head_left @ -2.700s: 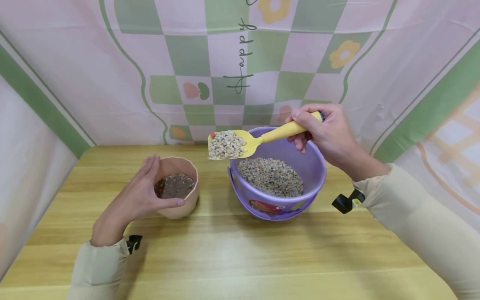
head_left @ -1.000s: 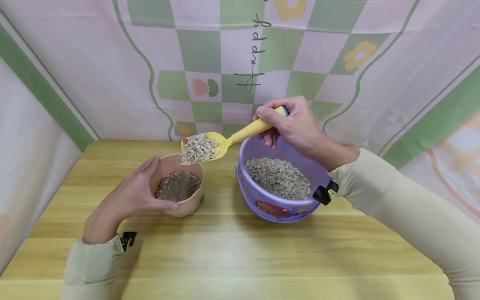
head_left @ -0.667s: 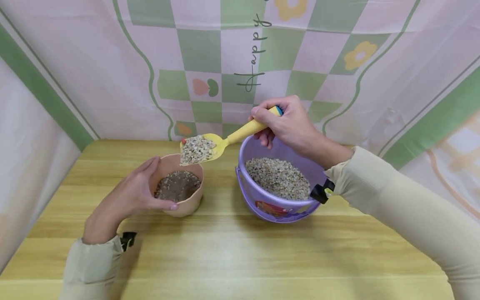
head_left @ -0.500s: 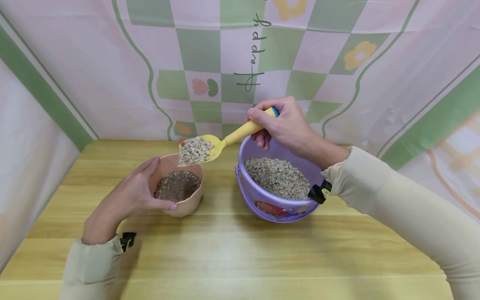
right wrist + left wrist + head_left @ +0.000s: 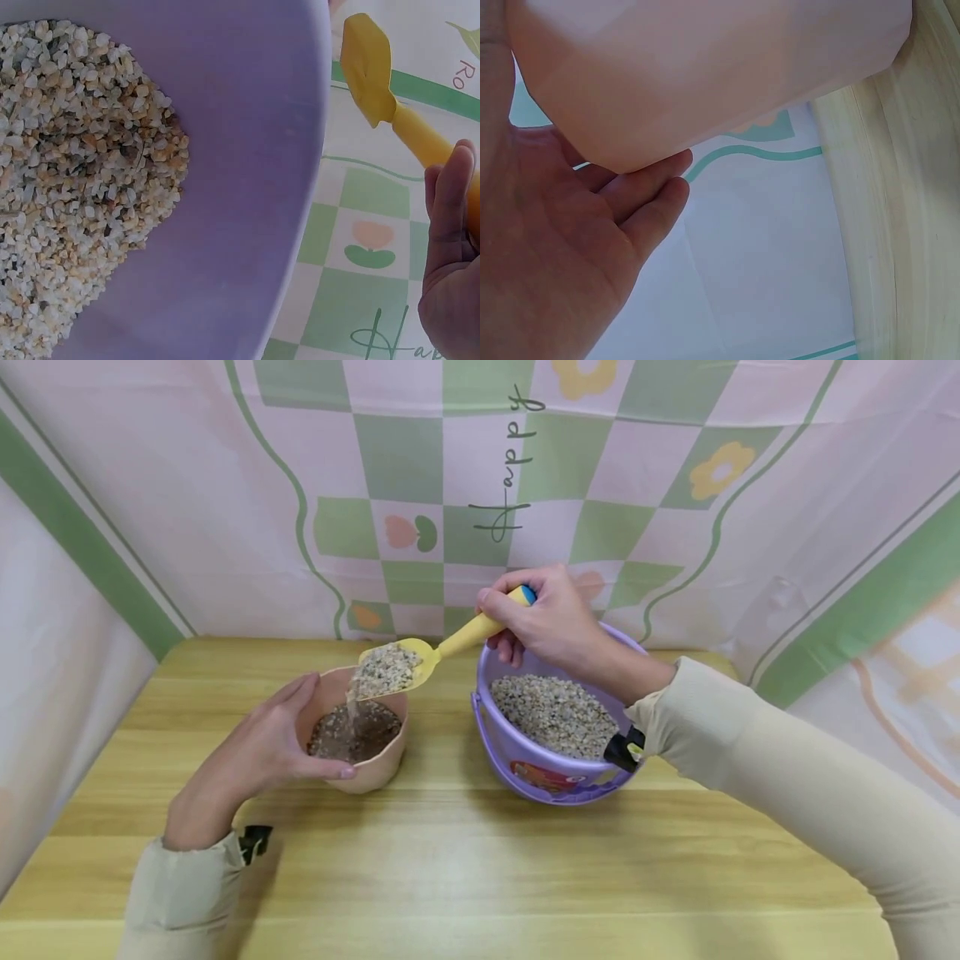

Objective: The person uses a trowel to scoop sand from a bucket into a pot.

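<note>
My right hand grips the handle of a yellow toy shovel, seen also in the right wrist view as a shovel. Pale gravel lies on its blade, and some pours off the tip into a peach-coloured pot. Dark brown material with scattered pebbles covers the pot's inside bottom. My left hand holds the pot from its left side, thumb along the near rim and fingers at the far side. In the left wrist view the pot's wall rests against the fingers.
A purple bucket with gravel stands right of the pot, under my right forearm. Its handle hangs down at the front. Both stand on a wooden table. A patterned cloth rises behind the table's far edge.
My right hand has carried the loaded shovel left from above the bucket to over the pot. The blade has tipped, and gravel now falls from it. The red bit no longer shows.
</note>
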### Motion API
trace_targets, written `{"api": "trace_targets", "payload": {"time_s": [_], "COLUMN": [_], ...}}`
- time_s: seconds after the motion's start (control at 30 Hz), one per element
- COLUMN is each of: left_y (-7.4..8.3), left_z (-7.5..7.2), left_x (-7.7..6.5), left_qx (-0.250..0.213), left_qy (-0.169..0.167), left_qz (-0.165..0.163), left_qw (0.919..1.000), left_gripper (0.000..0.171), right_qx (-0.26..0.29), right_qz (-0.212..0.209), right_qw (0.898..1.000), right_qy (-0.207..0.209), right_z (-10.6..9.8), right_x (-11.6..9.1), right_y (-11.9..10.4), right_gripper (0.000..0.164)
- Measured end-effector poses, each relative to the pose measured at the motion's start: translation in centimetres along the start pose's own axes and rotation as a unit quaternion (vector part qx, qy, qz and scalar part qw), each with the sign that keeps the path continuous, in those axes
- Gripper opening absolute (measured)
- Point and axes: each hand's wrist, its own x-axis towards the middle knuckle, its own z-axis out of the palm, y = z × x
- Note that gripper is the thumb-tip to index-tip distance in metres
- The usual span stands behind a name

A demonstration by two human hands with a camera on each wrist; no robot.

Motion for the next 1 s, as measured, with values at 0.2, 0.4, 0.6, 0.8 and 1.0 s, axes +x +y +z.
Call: {"api": "trace_targets", "payload": {"time_s": [0.2,0.4,0.6,0.8,1.0], "left_y": [0.1,0.2,0.2,0.2,0.2], "left_z": [0.0,0.0,0.0,0.0,0.1], "left_x": [0.0,0.0,-0.1,-0.2,-0.3], "left_qx": [0.002,0.0,-0.006,-0.01,-0.012], "left_qy": [-0.004,-0.002,-0.003,-0.007,-0.007], "left_qz": [-0.003,0.0,0.0,-0.005,-0.01], "left_qw": [1.0,1.0,1.0,0.9999,0.9999], "left_gripper": [0.14,0.14,0.139,0.138,0.138], "right_qx": [-0.018,-0.031,-0.076,-0.115,-0.14], "right_qz": [0.0,-0.01,-0.033,-0.052,-0.089], "right_qw": [1.0,0.999,0.996,0.992,0.986], "right_qy": [-0.009,-0.012,-0.017,-0.022,-0.022], "right_z": [0.2,0.4,0.7,1.1,1.4], "right_x": [0.1,0.0,-0.2,-0.4,-0.5], "right_y": [-0.1,-0.2,-0.4,-0.6,-0.8], "right_gripper": [0.022,0.022,0.021,0.02,0.021]}}
